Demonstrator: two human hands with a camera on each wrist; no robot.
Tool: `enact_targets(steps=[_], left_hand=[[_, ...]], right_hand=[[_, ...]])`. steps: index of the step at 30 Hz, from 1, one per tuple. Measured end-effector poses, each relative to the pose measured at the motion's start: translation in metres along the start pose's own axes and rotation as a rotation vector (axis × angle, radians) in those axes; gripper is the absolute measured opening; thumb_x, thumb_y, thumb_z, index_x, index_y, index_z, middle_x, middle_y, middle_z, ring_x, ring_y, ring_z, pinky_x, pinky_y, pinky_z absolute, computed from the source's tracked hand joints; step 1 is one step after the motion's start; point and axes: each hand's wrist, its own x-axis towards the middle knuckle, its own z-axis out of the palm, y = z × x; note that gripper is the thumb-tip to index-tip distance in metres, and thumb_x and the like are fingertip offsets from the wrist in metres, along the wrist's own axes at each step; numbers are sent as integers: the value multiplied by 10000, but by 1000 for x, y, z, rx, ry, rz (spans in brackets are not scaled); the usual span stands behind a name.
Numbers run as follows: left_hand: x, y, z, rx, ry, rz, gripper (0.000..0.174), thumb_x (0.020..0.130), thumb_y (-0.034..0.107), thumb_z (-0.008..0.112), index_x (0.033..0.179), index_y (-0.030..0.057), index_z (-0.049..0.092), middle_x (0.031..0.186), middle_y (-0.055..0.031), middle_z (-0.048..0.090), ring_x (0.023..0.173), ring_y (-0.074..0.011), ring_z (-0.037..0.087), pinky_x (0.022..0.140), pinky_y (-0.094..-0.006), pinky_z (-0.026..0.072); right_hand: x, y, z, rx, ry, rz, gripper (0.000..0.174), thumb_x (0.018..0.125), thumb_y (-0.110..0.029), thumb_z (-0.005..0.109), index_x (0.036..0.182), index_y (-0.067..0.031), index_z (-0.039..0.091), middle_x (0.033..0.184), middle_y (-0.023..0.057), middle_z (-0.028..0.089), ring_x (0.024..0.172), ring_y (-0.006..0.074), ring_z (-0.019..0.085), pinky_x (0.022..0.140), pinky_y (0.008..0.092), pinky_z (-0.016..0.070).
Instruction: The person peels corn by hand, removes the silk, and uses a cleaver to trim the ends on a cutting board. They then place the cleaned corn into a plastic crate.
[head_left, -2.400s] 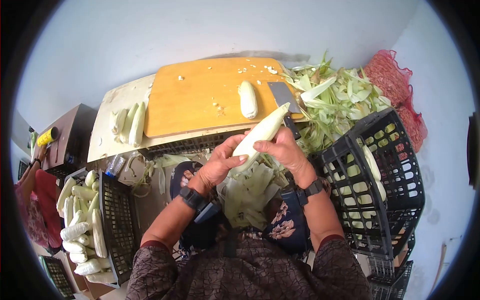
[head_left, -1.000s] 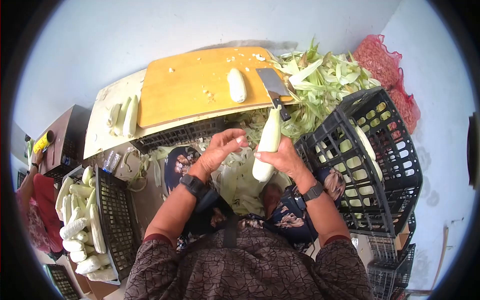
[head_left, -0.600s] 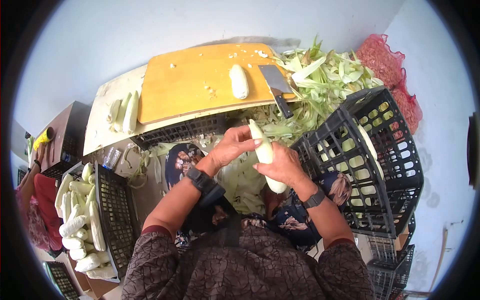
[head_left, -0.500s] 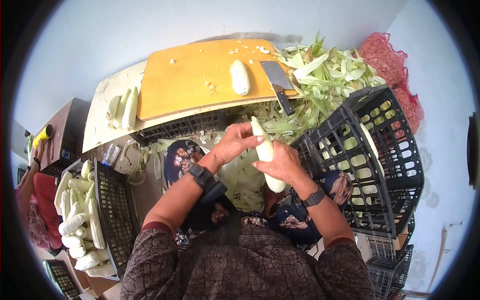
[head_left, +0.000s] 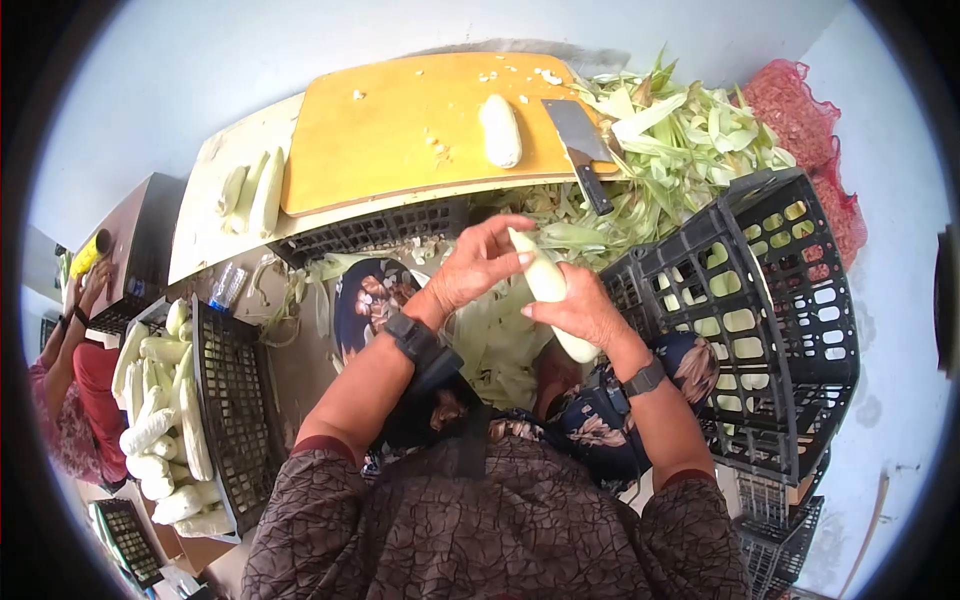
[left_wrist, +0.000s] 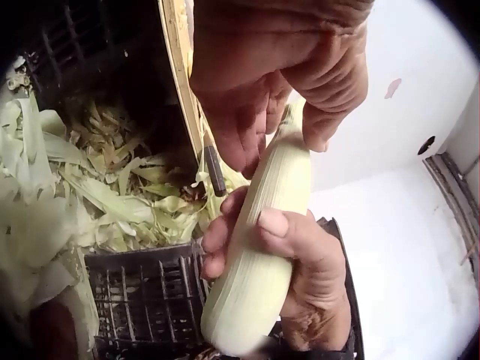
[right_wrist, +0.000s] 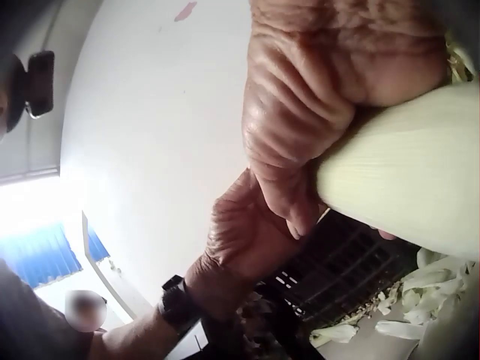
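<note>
An ear of corn [head_left: 548, 280] in smooth, pale inner husk slants between my hands, above my lap, its narrow tip pointing up and left. My right hand [head_left: 588, 312] grips it around the middle, thumb [left_wrist: 276, 225] across the husk. At the tip, my left hand [head_left: 484, 264] pinches with thumb and fingers, as the left wrist view shows. Beyond, another pale ear [head_left: 501, 132] lies on the orange cutting board [head_left: 380, 130], beside a cleaver [head_left: 577, 130] whose black handle juts over the near edge.
Several ears lie on the board's left. A black crate [head_left: 235, 420] at left holds more; another crate [head_left: 790, 390] stands tilted at right. Stripped husks [head_left: 690, 130] heap beside the board, near red mesh sacks [head_left: 795, 110]. Another person's arms [head_left: 75, 325] show far left.
My left hand first let go of the ear, then came back to its tip. The right hand has kept hold, and the ear's tip has swung from up-right to up-left.
</note>
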Motion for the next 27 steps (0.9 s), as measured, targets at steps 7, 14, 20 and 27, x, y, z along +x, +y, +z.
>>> enact_targets(steps=[7,14,20,27], left_hand=[[0,-6,-10,95,47,89,304,842,36,554,1140,10,503,945,-38,580,883,-107,548,825,-247,444],[-3,-3,-7,161,122,164,227,849,45,550,1071,-4,549,919,-47,596,862,-118,576,799,-249,465],[-3,3,-5,572,174,372,132,805,23,584,932,-4,604,903,-85,613,823,-166,605,740,-268,491],[-2,4,-6,856,225,535,115,744,-11,595,859,-1,597,838,-122,614,772,-263,618,682,-310,496]], right_hand=[[-2,0,-4,-290,83,126,489,583,-294,734,918,25,579,848,207,619,811,331,609,736,390,474],[-5,-10,-5,-377,107,167,499,587,-307,721,925,30,576,870,209,617,833,339,602,753,388,467],[-7,-13,-4,-410,100,171,500,590,-303,717,934,30,574,874,212,617,836,340,601,754,389,466],[-5,-8,-3,-417,139,147,479,573,-275,734,886,47,570,839,216,602,805,342,593,721,385,464]])
